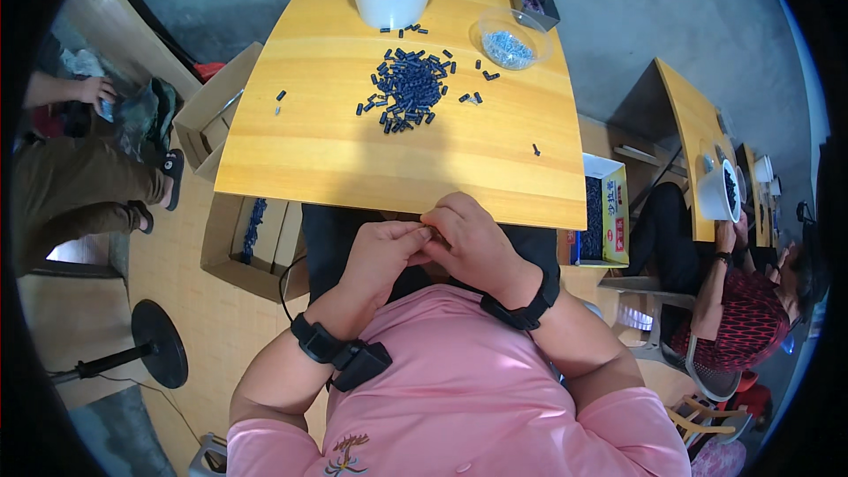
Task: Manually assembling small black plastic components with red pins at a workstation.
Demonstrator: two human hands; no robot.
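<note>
My left hand (384, 254) and my right hand (470, 243) meet in front of my body, just off the near edge of the wooden table (300, 150). Fingertips and thumbs of both are pinched together. Whatever sits between them is too small or hidden to name. Beyond them on the tabletop lies a loose pile of small black cylindrical pieces (409, 87). A white bucket (393, 7) heaped with more such black pieces stands at the far edge. To its right, a clear plastic bowl (488, 34) holds small silvery parts (508, 49).
A dark tray (541, 2) sits at the far right corner. Cardboard boxes (231, 252) stand left of the table, a printed carton (614, 212) right. One person (738, 309) sits at another table on the right; another person's hand (95, 93) shows at left.
</note>
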